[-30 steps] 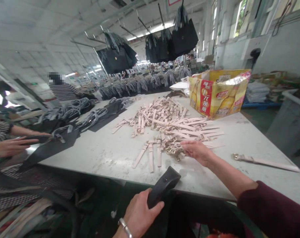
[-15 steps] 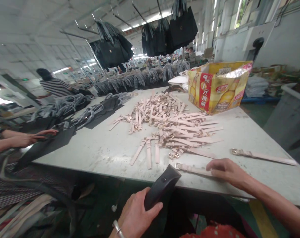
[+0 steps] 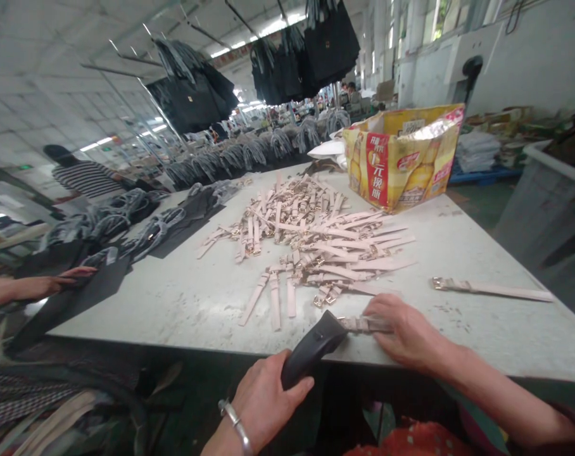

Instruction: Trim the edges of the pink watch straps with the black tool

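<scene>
My left hand point(image 3: 263, 402) is wrapped round the handle of a black handheld tool point(image 3: 311, 351) with a broad, angled head. The tool's head is at the table's front edge, by the buckle end of a pale pink buckle strap point(image 3: 361, 325). My right hand point(image 3: 404, 329) grips that strap with curled fingers, and they hide its right part. Behind both hands lies a heap of similar buckle straps point(image 3: 311, 221). Another single buckle strap point(image 3: 494, 290) lies apart to the right of my right hand.
A yellow carton point(image 3: 396, 164) stands on the white table point(image 3: 173, 297) behind the heap. At the left, another person's hands point(image 3: 45, 285) work on dark panels point(image 3: 97, 278). A grey bin point(image 3: 539, 202) stands at the right, and black bags point(image 3: 192, 95) hang above.
My right hand has slid left along the strap towards its buckle. The tool's head has come up to the buckle end. The whole view has shifted slightly.
</scene>
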`<state>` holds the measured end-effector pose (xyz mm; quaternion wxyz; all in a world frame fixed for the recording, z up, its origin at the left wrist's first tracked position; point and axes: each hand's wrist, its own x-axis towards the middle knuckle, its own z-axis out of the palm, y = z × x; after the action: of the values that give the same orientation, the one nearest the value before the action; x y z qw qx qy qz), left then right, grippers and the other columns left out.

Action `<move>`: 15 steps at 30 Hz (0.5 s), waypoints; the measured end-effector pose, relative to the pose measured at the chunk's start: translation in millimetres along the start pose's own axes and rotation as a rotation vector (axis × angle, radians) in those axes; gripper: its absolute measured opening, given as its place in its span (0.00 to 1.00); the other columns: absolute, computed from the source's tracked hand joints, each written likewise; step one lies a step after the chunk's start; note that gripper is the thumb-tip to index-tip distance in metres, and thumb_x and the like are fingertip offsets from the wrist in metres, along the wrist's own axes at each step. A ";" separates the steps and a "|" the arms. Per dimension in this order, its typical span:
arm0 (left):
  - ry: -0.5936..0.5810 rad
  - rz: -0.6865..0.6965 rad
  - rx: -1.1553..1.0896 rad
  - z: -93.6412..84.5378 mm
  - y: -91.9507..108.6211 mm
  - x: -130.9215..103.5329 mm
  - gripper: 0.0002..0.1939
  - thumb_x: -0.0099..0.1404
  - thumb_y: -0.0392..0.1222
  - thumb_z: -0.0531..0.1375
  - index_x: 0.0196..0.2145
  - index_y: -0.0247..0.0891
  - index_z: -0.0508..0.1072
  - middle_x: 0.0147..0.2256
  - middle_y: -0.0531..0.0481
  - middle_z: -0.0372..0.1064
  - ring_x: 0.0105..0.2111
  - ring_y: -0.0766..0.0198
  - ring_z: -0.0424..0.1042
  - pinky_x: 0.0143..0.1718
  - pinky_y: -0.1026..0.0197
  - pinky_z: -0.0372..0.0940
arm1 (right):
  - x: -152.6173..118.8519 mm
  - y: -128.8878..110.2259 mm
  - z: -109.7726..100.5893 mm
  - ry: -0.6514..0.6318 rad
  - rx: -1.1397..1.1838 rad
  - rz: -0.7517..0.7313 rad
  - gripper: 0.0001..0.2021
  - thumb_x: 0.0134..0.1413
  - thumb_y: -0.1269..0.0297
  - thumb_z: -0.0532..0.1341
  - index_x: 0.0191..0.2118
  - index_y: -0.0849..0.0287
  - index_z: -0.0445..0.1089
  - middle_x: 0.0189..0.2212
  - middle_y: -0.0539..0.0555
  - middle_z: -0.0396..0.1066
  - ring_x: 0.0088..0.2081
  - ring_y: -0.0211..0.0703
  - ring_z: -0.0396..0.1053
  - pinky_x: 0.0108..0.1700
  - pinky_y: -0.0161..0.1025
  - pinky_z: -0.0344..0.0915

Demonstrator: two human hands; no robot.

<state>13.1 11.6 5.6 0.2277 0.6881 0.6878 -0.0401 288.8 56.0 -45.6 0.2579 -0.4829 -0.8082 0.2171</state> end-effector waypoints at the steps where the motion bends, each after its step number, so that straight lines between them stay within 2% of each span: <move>1: -0.004 0.000 0.002 0.4 0.3 1.5 0.19 0.55 0.55 0.56 0.37 0.40 0.73 0.31 0.50 0.73 0.31 0.61 0.71 0.30 0.65 0.58 | 3.9 -0.5 6.8 -0.015 0.073 -0.015 0.14 0.42 0.73 0.58 0.39 0.58 0.69 0.38 0.55 0.68 0.41 0.44 0.64 0.44 0.38 0.59; 6: -0.004 0.018 0.008 -3.3 1.8 2.3 0.18 0.55 0.54 0.56 0.37 0.40 0.72 0.31 0.50 0.73 0.31 0.62 0.70 0.30 0.66 0.57 | 12.2 2.4 28.1 0.035 0.171 0.016 0.08 0.45 0.72 0.58 0.35 0.59 0.69 0.31 0.53 0.67 0.35 0.42 0.63 0.39 0.38 0.60; 11: -0.023 0.041 0.032 -13.9 11.3 3.5 0.16 0.56 0.53 0.56 0.35 0.40 0.72 0.28 0.51 0.72 0.28 0.64 0.68 0.28 0.66 0.55 | 9.0 2.1 29.9 0.097 0.137 0.006 0.07 0.41 0.75 0.56 0.30 0.59 0.67 0.28 0.52 0.65 0.32 0.41 0.62 0.35 0.37 0.58; 15: -0.029 0.041 0.077 -14.5 15.8 7.8 0.15 0.56 0.53 0.56 0.34 0.40 0.72 0.27 0.52 0.71 0.26 0.65 0.67 0.26 0.67 0.53 | 9.9 1.3 28.5 0.064 0.118 -0.017 0.09 0.35 0.79 0.54 0.26 0.59 0.65 0.26 0.51 0.63 0.31 0.39 0.60 0.33 0.35 0.55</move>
<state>25.0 24.9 19.7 0.2118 0.7098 0.6680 -0.0718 267.9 62.6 -66.3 0.3137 -0.4667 -0.7893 0.2466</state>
